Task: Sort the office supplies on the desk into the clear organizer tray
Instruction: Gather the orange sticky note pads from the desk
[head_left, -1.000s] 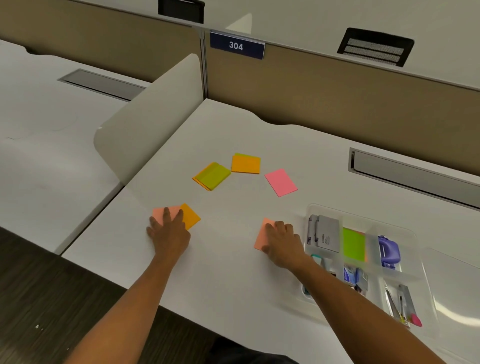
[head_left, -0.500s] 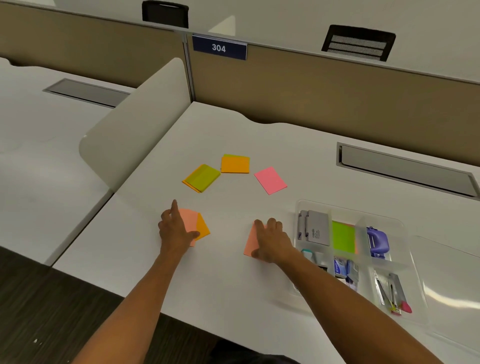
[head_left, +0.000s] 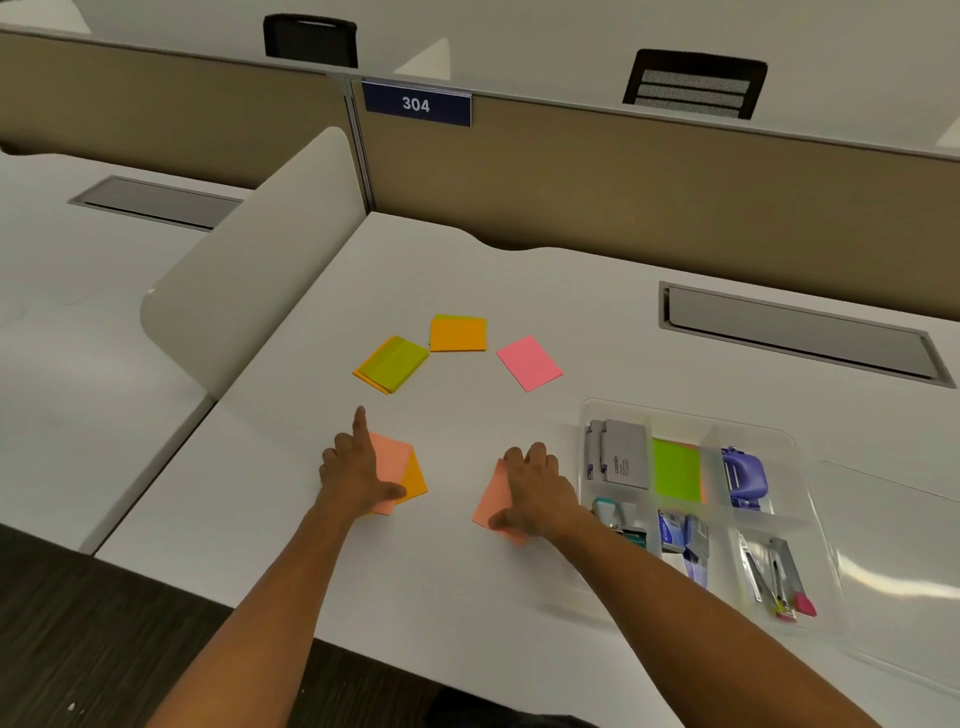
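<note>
Sticky-note pads are lying scattered on the white desk, left of the clear organizer tray. The left hand is pinching a salmon pad stacked on an orange pad, thumb on top and index finger pointing straight ahead. The right hand is lying on a second salmon pad, fingers bent over its far edge and thumb at its near edge. Farther back are lying a yellow-green pad, another orange pad and a pink pad, each apart from the others. The tray is holding a grey stapler, a green pad, a purple hole punch and smaller items too small to tell. A blue sign reading 304 is hanging on the tan partition.
</note>
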